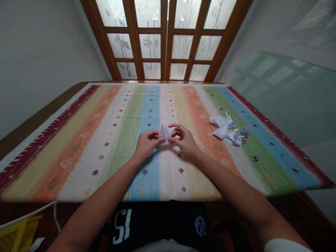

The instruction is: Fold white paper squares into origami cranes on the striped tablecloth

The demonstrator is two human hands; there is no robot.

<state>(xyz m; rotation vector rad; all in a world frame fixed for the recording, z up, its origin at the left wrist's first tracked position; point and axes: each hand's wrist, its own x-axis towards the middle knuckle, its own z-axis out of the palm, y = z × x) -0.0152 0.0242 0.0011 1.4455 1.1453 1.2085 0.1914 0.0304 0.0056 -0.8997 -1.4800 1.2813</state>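
A small piece of folded white paper (165, 131), pointed at the top, is held up between my two hands over the middle of the striped tablecloth (126, 147). My left hand (147, 142) pinches its left lower side between thumb and fingers. On the other side, my right hand (183, 139) grips the lower right corner with thumb and bent fingers, its index finger arched above the paper. Fingertips hide part of the lower folds. To the right lies a small pile of folded white paper cranes (228, 128), apart from both hands.
The cloth covers a long table whose wooden edge (52, 101) shows at the left. Beyond its far end stand wooden doors with frosted panes (149, 45). A glass panel (286, 91) leans by the right wall. A yellow crate (19, 232) and white cable (31, 213) are low at left.
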